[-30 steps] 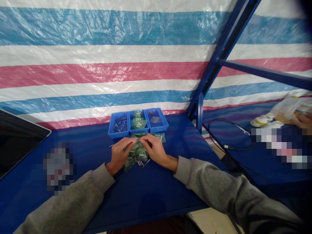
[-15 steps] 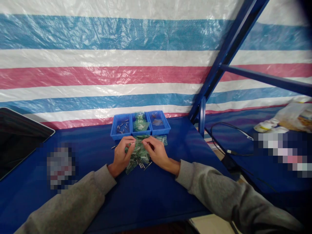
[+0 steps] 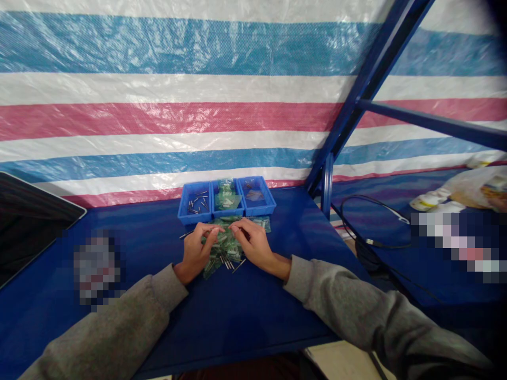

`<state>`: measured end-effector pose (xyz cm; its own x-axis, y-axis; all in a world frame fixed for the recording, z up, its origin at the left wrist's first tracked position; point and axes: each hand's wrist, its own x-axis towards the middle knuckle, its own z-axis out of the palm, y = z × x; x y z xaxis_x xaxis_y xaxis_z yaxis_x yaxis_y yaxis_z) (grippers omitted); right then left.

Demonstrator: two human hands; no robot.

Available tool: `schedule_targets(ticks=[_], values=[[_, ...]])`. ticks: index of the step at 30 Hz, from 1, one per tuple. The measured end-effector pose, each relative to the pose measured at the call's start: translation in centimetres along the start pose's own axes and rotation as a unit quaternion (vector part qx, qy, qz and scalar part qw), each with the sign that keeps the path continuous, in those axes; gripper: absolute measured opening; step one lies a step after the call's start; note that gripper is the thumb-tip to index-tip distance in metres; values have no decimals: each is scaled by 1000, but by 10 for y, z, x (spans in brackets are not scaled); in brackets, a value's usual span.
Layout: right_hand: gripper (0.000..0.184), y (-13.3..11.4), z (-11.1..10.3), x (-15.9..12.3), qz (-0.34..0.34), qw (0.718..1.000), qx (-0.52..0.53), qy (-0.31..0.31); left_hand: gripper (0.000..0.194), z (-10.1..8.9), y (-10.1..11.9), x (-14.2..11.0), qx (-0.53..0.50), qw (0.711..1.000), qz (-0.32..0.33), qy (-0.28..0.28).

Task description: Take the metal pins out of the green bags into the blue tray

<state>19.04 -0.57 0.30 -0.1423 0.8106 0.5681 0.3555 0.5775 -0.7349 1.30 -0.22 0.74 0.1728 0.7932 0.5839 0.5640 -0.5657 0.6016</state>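
My left hand [image 3: 195,253] is closed in a pinch over a pile of small green plastic bags [image 3: 225,244]. Facing it across the pile, my right hand [image 3: 256,245] pinches too, its fingertips close to those of the left. Whatever lies between the fingers is too small to make out. Several thin metal pins [image 3: 227,262] stick out at the pile's near side, and a single pin [image 3: 238,265] lies to their right. Another dark pin [image 3: 186,235] rests left of the pile.
Behind the pile stand three blue bins: the left bin [image 3: 195,218] holds loose pins, the middle bin [image 3: 229,212] green bags, the right bin [image 3: 261,210] small clear bags. A dark screen [image 3: 35,227] is at left. Right are a blue frame post [image 3: 327,184] and a cable [image 3: 348,221].
My fingertips have shifted slightly, and both hands stay pinched over the pile. The whole view has moved a little, so everything sits slightly higher in the picture.
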Motion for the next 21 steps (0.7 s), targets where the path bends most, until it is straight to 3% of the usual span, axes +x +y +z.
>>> schedule_targets(ticks=[10,16,21], values=[[25,1,1,-1,-1,1000,4,5,16,-2,-4,2,35,994,103,0],[25,1,0,-1,1,1000,0,4,28,-1,-6,4,4,997,68,-28],[25,1,1,-1,3,1000,6,8,22,0,-7,3,12,999,40,-25]])
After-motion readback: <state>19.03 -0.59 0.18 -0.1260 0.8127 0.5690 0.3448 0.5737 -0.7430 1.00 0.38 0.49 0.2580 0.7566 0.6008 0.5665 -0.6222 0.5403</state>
